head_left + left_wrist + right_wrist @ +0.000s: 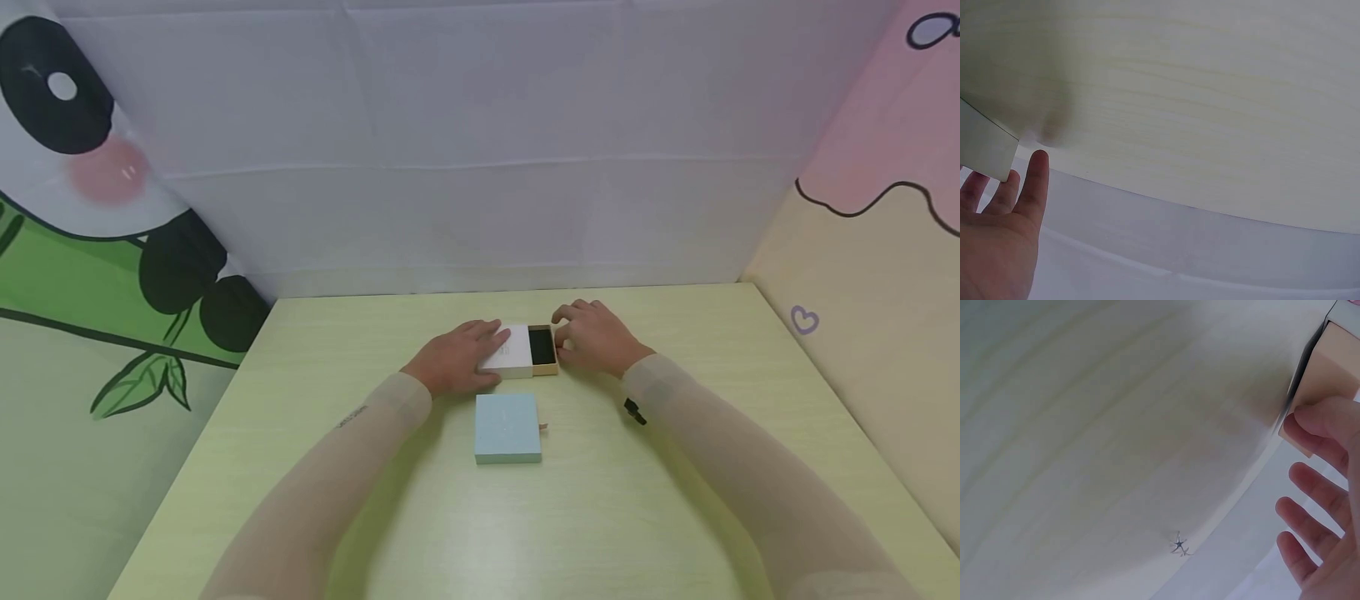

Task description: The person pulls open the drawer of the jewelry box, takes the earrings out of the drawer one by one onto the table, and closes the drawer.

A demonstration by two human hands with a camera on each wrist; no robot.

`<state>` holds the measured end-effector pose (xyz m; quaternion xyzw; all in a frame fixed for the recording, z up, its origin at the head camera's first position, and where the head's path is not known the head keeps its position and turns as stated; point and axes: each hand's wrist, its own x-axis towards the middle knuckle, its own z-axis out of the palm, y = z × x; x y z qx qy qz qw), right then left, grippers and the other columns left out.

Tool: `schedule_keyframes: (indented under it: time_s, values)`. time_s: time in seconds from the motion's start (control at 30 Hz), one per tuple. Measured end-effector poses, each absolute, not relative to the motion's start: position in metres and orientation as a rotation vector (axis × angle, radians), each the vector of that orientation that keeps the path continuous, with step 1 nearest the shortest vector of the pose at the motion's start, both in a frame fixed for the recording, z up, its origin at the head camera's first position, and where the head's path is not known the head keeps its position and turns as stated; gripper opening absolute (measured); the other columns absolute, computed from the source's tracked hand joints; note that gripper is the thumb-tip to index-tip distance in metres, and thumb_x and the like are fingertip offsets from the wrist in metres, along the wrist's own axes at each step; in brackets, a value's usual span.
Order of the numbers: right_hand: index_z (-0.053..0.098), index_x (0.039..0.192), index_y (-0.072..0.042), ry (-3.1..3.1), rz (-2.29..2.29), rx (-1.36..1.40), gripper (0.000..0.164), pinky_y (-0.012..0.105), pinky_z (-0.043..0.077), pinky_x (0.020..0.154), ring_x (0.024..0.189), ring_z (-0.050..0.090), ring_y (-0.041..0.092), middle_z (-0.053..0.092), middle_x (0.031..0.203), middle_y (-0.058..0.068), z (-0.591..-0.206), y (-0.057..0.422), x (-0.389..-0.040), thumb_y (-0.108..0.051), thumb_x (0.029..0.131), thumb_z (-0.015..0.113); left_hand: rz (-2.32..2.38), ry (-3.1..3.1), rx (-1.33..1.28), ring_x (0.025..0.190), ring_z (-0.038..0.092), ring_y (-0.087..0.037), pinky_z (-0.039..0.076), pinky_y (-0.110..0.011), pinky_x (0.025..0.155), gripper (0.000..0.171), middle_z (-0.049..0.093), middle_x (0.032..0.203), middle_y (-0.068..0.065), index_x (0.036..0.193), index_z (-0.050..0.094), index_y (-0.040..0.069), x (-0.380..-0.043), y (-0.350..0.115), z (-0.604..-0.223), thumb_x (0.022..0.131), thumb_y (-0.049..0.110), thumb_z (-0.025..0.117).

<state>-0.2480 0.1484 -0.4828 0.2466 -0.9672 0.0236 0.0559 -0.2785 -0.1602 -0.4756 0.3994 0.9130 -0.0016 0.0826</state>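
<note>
A small white slide-out box (513, 357) lies on the table, its tan drawer (546, 369) partly out on the right and showing a black inside. My left hand (459, 358) grips the white sleeve from the left, fingers over its far side and thumb at the near side. At the drawer's outer end is my right hand (600, 340). Its thumb and index finger pinch that end in the right wrist view, while the other fingers (1319, 487) are spread. Closer to me sits a light blue box (507, 427) with a small tab on its right side.
The pale wooden table (360, 500) ends at a white cloth wall (480, 225) behind. Printed panels stand left and right. A small silver star-shaped piece (1179, 544) shows near the table edge in the right wrist view.
</note>
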Motion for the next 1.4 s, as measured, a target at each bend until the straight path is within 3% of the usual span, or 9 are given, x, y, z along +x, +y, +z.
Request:
schedule_keyframes:
  time_s: [0.73, 0.77, 1.0, 1.4]
  values:
    - [0.096, 0.111, -0.02, -2.926, 0.079, 0.764, 0.014, 0.058, 0.059, 0.122, 0.139, 0.072, 0.037, 0.081, 0.148, 0.011, -0.481, 0.137, -0.249, -0.023, 0.109, 0.084, 0.042, 2.721, 1.191, 0.183, 0.035, -0.035, 0.047, -0.056, 0.143, 0.087, 0.034, 0.197, -0.007, 0.189, 0.031, 0.023, -0.281, -0.162, -0.479, 0.117, 0.053, 0.068]
    - [0.096, 0.112, -0.02, -2.929, 0.081, 0.762, 0.013, 0.057, 0.059, 0.122, 0.139, 0.072, 0.037, 0.081, 0.148, 0.011, -0.481, 0.136, -0.248, -0.023, 0.109, 0.084, 0.07, 2.725, 1.218, 0.184, 0.035, -0.032, 0.047, -0.053, 0.143, 0.089, 0.033, 0.198, -0.005, 0.19, 0.03, 0.025, -0.29, -0.165, -0.49, 0.116, 0.058, 0.067]
    - [0.096, 0.115, -0.021, -2.941, 0.071, 0.764, 0.013, 0.057, 0.059, 0.123, 0.141, 0.072, 0.037, 0.081, 0.15, 0.01, -0.48, 0.132, -0.249, -0.026, 0.109, 0.085, 0.045, 2.722, 1.195, 0.183, 0.037, -0.036, 0.048, -0.058, 0.141, 0.087, 0.034, 0.197, -0.009, 0.189, 0.032, 0.021, -0.28, -0.162, -0.477, 0.117, 0.052, 0.069]
    - [0.096, 0.111, -0.023, -2.876, 0.07, 0.806, 0.011, 0.057, 0.062, 0.118, 0.136, 0.074, 0.036, 0.082, 0.147, 0.009, -0.484, 0.128, -0.251, -0.025, 0.108, 0.086, -0.01, 2.733, 1.202, 0.183, 0.037, -0.034, 0.05, -0.054, 0.14, 0.089, 0.034, 0.197, -0.007, 0.189, 0.031, 0.022, -0.279, -0.162, -0.476, 0.117, 0.056, 0.069]
